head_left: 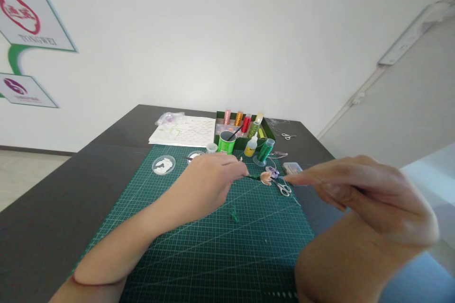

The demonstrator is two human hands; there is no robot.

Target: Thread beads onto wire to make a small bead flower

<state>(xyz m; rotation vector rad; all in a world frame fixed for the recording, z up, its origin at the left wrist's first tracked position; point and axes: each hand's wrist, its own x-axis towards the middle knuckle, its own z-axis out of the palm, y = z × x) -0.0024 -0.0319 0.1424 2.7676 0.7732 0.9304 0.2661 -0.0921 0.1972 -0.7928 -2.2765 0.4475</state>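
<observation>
My left hand (pixel 215 177) is closed in a pinch on the green-wrapped stem of a small artificial flower (pixel 266 178). The flower's peach petals point to the right, above the green cutting mat (pixel 220 251). My right hand (pixel 369 194) is held up on the right with its fingers stretched out. Its fingertips come close to the petals, and whether they touch a thin thread there I cannot tell. A purple flower piece (pixel 272 171) shows just behind the peach petals. White-handled scissors (pixel 284 189) lie beneath, partly covered by the flower.
Behind the hands stand a green can (pixel 226 143), a glue bottle (pixel 250 146) and a green thread spool (pixel 265 150). A dark green box (pixel 242 143) holds several coloured spools. A dish of white pieces (pixel 163 165) is at left; green thread scraps (pixel 234 214) lie on the mat.
</observation>
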